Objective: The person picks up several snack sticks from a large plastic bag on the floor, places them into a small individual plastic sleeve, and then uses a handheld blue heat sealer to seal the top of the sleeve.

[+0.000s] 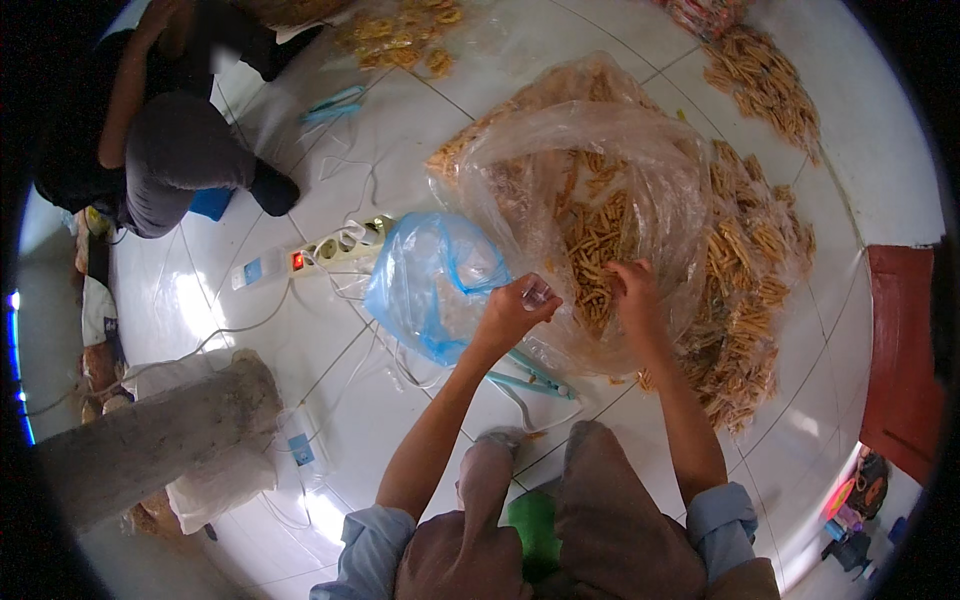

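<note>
My left hand grips a small clear plastic bag, its mouth facing the big bag. My right hand reaches into a large clear plastic bag, fingers at the brown stick-shaped snacks inside; whether it holds any cannot be told. Beside my left hand lies a blue-tinted plastic bag with clear plastic in it. Under my left forearm a light-blue handheld bag sealer rests on the tiles. To the right of the large bag, many filled snack packets are heaped.
A power strip with a lit red switch and cables lies left of the blue bag. Another person sits at the upper left. More packets lie at the upper right, ring-shaped snacks at the top. A grey pillar stands lower left.
</note>
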The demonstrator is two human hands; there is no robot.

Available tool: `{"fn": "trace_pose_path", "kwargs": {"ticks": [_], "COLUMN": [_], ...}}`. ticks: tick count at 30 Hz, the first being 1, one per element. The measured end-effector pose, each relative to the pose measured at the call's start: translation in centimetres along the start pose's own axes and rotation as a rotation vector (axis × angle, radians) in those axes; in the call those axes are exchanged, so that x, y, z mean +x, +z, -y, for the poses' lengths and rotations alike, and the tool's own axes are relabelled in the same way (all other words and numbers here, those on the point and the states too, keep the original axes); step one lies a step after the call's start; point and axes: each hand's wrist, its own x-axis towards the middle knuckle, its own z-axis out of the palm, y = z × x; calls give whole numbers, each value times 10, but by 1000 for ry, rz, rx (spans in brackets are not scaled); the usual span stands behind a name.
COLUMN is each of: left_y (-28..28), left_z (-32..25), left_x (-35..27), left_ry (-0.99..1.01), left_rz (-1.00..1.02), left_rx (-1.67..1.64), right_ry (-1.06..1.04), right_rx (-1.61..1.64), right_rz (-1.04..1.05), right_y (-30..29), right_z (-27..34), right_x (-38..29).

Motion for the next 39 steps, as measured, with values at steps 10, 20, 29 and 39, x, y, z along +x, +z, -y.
{"fn": "trace_pose_path", "kwargs": {"ticks": [10, 20, 29, 39], "left_y": [9, 14, 17, 23], "left_z": [-12, -16, -17, -15], "left_x": [0, 3, 4, 6], "left_ry": [154, 239, 401, 376], "left_rz": [-9, -7, 89, 80], "left_rx": [152, 162, 354, 239], "right_ry": [-128, -143, -92, -95], "right_rx": [477, 541, 349, 273], "right_rz": [-5, 216, 396, 462], "right_y": [-89, -90, -106, -117], "right_z": [71, 58, 66, 65], "right_x": [6, 2, 2, 2]}}
